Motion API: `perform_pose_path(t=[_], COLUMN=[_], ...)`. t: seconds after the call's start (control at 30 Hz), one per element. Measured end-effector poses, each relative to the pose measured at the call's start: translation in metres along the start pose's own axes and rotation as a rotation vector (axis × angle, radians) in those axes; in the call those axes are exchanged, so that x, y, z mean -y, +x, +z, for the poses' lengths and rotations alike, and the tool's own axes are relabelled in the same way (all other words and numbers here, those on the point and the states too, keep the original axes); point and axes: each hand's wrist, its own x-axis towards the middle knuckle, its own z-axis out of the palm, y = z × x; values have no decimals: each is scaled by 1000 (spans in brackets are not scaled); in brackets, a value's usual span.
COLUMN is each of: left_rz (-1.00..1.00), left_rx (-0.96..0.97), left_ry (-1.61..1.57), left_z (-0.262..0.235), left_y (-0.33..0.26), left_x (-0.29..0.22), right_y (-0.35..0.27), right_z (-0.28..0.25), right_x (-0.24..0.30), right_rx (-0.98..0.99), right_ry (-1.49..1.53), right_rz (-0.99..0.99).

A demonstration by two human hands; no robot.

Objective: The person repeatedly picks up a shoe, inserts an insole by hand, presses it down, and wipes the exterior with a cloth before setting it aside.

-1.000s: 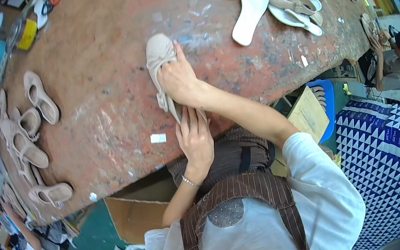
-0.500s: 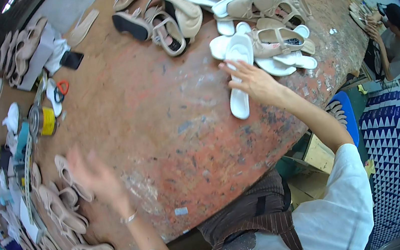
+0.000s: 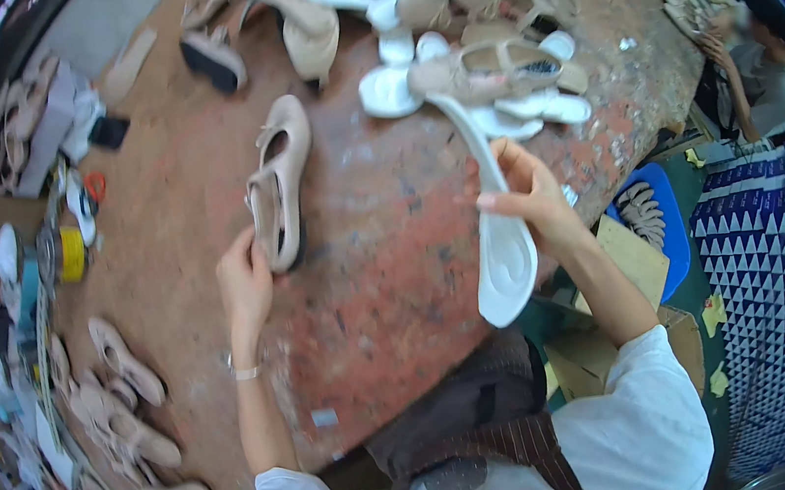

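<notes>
I see the left hand (image 3: 246,279) gripping a beige shoe (image 3: 298,143) by its heel, over the table (image 3: 388,285). The right hand (image 3: 536,191) pinches a white insole (image 3: 508,264) mid-length; a loosened pinch could drop it near the edge.

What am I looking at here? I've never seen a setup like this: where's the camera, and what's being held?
There's no machine: a person works bare-handed. The view comes from a fisheye camera on their head, looking down, so straight edges bend. The left hand holds a beige strapped shoe near its heel; the right hand holds a white insole-shaped piece. On the worn table, beige shoes and white pieces are heaped at the far side, and more beige shoes lie at the left. A co-worker sits at the right.
</notes>
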Motion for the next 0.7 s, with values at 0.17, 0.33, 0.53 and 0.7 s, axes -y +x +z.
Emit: perform_pose_path(t=[0.17,0.33,0.53,0.7], left_rz=[-74,-348,-450,-439], left_rx=[100,-363,-626,-657], left_ry=[399,489,199,-208], left_z=[-61,-46,-8,-4], left_y=[-190,-254,-300,-292], left_x=[2,41,53,53], right_y=[-31,-54,-64,-69], right_z=[17,78,152,190], right_x=[-30,-59,-124,-161], right_rx=[-90,404,812,893], right_ry=[-356,-1094,-1226,-1112], right_rz=[128,-471,-765,-683])
